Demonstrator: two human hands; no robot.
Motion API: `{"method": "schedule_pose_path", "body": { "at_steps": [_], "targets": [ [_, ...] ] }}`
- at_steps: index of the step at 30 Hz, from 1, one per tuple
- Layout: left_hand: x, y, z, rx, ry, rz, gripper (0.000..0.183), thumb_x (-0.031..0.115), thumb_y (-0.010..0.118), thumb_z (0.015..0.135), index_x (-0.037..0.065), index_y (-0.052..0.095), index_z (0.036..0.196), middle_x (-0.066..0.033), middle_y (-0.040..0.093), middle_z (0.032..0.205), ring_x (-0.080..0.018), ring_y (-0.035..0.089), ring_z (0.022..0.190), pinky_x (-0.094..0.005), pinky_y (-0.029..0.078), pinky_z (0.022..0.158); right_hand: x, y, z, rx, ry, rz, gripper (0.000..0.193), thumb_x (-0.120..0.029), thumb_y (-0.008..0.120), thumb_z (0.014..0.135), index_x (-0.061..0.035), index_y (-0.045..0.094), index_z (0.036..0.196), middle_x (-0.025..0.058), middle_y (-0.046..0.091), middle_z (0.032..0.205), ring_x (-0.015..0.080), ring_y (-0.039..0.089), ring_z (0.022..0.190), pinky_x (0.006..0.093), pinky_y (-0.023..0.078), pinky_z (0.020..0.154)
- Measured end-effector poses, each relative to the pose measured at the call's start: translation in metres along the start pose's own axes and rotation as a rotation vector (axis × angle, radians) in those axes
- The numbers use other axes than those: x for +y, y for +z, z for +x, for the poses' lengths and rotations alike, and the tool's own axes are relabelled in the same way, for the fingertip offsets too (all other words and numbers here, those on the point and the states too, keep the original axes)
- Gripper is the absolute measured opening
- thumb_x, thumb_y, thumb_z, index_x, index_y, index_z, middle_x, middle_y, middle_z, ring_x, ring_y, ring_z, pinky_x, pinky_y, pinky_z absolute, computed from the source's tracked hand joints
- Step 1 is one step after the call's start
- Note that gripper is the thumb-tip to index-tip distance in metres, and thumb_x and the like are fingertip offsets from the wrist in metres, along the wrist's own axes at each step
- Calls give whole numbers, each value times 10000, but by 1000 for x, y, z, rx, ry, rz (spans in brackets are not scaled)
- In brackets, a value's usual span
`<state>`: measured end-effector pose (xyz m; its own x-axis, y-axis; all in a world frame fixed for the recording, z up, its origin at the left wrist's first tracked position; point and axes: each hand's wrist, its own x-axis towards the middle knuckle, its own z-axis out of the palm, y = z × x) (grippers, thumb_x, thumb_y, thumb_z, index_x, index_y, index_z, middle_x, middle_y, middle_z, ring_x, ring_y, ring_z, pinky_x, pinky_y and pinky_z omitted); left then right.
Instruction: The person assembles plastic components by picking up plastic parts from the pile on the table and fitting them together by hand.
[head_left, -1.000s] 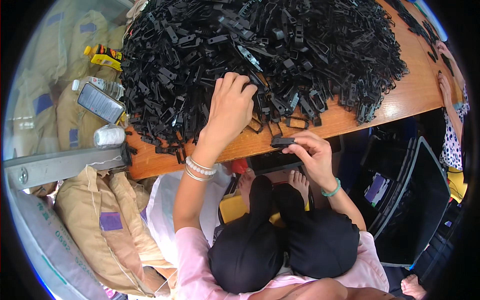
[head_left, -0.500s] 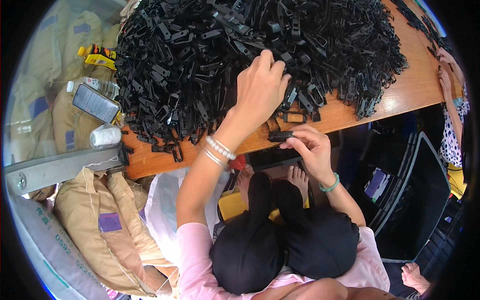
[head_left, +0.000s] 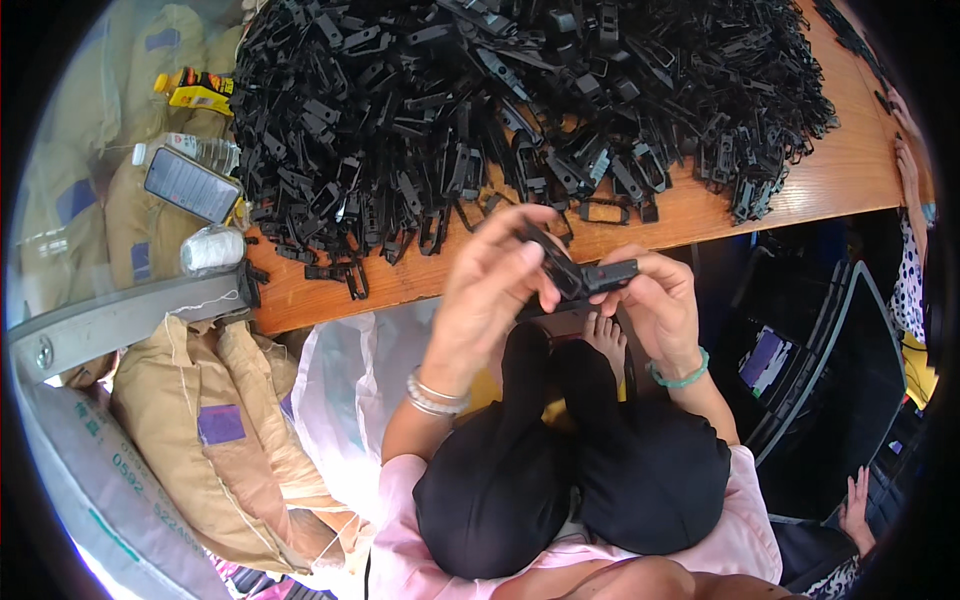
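Observation:
My left hand (head_left: 482, 285) grips a black plastic clip-like part (head_left: 556, 262) between thumb and fingers, tilted above the table's front edge. In my right hand (head_left: 662, 300), a block-shaped black plastic piece (head_left: 612, 274) is pinched between thumb and fingers. The two pieces meet end to end at an angle; whether they are joined I cannot tell. Behind my hands, a large heap of similar black plastic parts (head_left: 430, 120) covers most of the wooden table (head_left: 690, 222). One open rectangular frame (head_left: 604, 212) lies at the heap's near edge.
At the left are a phone (head_left: 192, 186), bottles (head_left: 200, 90), a white roll of string (head_left: 212, 248) and tan sacks (head_left: 180, 410). A large black crate (head_left: 830, 390) stands at the right. Another person's hands (head_left: 908, 150) are at the table's far right.
My left hand has come back from the heap toward me with a black part in its fingers. It now meets the piece in my right hand, which has shifted slightly right.

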<state>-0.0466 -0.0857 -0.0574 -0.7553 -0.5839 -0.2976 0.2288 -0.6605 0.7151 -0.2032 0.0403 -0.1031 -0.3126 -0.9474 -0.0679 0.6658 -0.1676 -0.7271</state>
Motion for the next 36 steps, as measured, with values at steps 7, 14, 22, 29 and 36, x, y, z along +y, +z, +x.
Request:
{"method": "schedule_pose_path", "body": {
  "at_steps": [7,14,22,29,36],
  "targets": [
    [-21,17,-4,230,35,489,351,162,544,953,-51,523,1231,-66,624,855,-83,562,617,-221,475,538,2,13,-2,11,38,-16,157,-16,572,896,97,643,980,172,644,953,226,671,784,292,575,705],
    [-8,14,-18,142,-73,571,365,222,524,971,-81,589,1164,-74,625,782,-84,551,560,-223,464,517,7,23,-3,135,-47,-245,142,19,602,873,107,647,974,159,632,946,214,668,783,278,568,707],
    [-21,0,-12,210,-97,274,404,331,521,971,-43,659,1032,-16,544,628,-29,392,418,-183,262,374,3,25,-3,180,-164,-531,112,46,636,843,113,652,931,130,615,901,190,660,766,264,561,692],
    [-22,8,-9,293,-157,302,477,404,526,955,-52,655,1009,20,511,542,-19,317,399,-177,269,417,3,21,-4,234,-76,-488,111,31,649,841,106,655,922,121,624,880,186,669,756,258,551,681],
    [-40,12,-9,116,94,397,229,138,643,893,-12,643,1066,15,535,743,-35,455,609,-209,366,521,3,13,-11,129,-267,-862,145,52,721,730,68,657,860,77,624,871,106,563,683,210,455,620]
  ]
}}
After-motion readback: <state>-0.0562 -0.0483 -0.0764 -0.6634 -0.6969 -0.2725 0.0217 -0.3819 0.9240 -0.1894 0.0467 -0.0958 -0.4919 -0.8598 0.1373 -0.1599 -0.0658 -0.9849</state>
